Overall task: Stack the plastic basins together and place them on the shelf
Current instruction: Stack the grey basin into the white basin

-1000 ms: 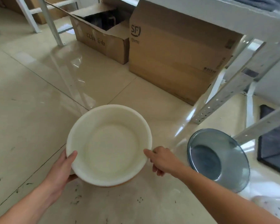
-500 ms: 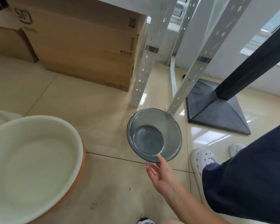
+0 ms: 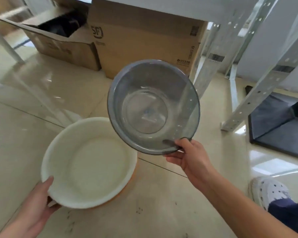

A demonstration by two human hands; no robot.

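A white basin (image 3: 89, 162) with an orange underside is held above the tiled floor, and my left hand (image 3: 41, 196) grips its near left rim. My right hand (image 3: 189, 158) holds a see-through grey basin (image 3: 153, 107) by its near rim. The grey basin is lifted and tilted toward me, and its left edge overlaps the white basin's far right rim. The white metal shelf (image 3: 258, 54) with perforated uprights stands at the right and back.
Two cardboard boxes (image 3: 144, 40) sit on the floor behind the basins, partly under the shelf board. A dark grey stand base (image 3: 279, 127) lies at the right. My white shoe (image 3: 268, 191) and a dark trouser leg show at the lower right.
My right hand has taken hold of the grey basin and lifted it off the floor, up and over toward the white basin. The view has swung back left.
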